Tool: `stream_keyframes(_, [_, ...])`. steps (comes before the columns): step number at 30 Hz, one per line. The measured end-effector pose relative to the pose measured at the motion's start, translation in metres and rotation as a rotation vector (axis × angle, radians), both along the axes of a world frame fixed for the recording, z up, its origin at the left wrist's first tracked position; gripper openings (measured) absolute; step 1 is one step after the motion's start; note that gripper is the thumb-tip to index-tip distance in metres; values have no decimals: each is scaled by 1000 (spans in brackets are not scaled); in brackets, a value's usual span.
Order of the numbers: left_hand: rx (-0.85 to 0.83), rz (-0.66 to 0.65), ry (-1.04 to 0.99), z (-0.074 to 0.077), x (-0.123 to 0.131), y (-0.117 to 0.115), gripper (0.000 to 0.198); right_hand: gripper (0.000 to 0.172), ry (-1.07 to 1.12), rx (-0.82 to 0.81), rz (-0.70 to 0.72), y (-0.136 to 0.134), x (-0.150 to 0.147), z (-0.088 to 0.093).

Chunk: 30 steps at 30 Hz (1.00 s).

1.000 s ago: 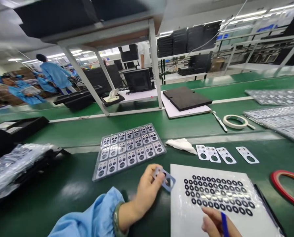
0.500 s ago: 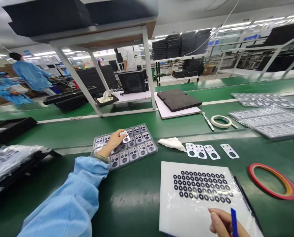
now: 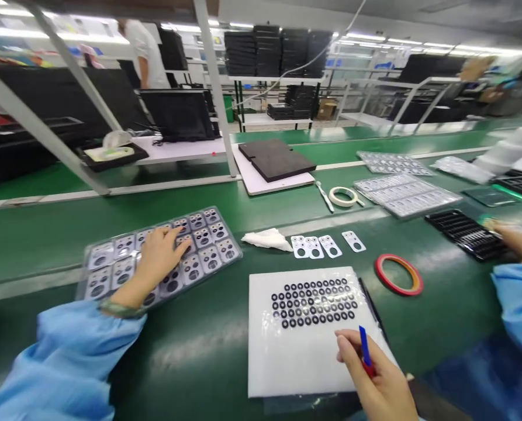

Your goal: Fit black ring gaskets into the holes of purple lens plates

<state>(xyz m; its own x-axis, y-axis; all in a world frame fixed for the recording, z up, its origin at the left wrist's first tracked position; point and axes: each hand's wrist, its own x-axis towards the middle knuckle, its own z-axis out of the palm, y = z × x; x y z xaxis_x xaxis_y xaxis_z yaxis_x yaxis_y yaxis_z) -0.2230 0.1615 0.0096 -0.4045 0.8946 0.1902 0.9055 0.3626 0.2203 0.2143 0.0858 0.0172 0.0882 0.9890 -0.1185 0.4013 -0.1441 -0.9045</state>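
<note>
Resting over blister tray (image 3: 231, 233), your L hand (image 3: 158, 257): fingers parted, hold unclear; R hand (image 3: 377, 374) clasps blue-red tool (image 3: 365, 345), prob. to free fingertips.

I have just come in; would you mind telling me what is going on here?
The left hand is over the tray of pale plates, fingertips among them; whether it grips one is unclear. The right hand holds a blue-and-red tool over the white sheet of black rings. Loose plates lie beyond it, and a co-worker's hand is near a black tray.
</note>
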Motion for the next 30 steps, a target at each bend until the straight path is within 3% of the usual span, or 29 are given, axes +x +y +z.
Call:
stream_keyframes(4, [-59, -86, 19, -8, 20, -13, 65, 42, -223, 161, 70, 31, 25, 6])
stream_keyframes(7, [-108, -116, 15, -15, 29, -21, 60, 42, -498, 165, 92, 74, 48, 17])
stream_keyframes(10, [-120, -106, 33, -16, 30, -23, 58, 32, -625, 134, 42, 127, 60, 25])
stream_keyframes(13, [22, -111, 47, -9, 40, -24, 62, 29, -741, 106, 31, 174, 59, 22])
stream_keyframes(16, [222, -206, -28, 5, 71, -31, 56, 36, -819, 42, 73, 205, 54, 13])
stream_keyframes(21, [289, -553, -207, 16, 125, -47, 39, 34, -893, -124, 113, 232, 47, 8])
stream_keyframes(25, [275, -766, -319, 2, 141, -54, 40, 28, -864, -208, 136, 247, 48, 14])
stream_keyframes(30, [286, -847, -481, -20, 148, -60, 50, 29, -755, -217, 55, 250, 50, 17])
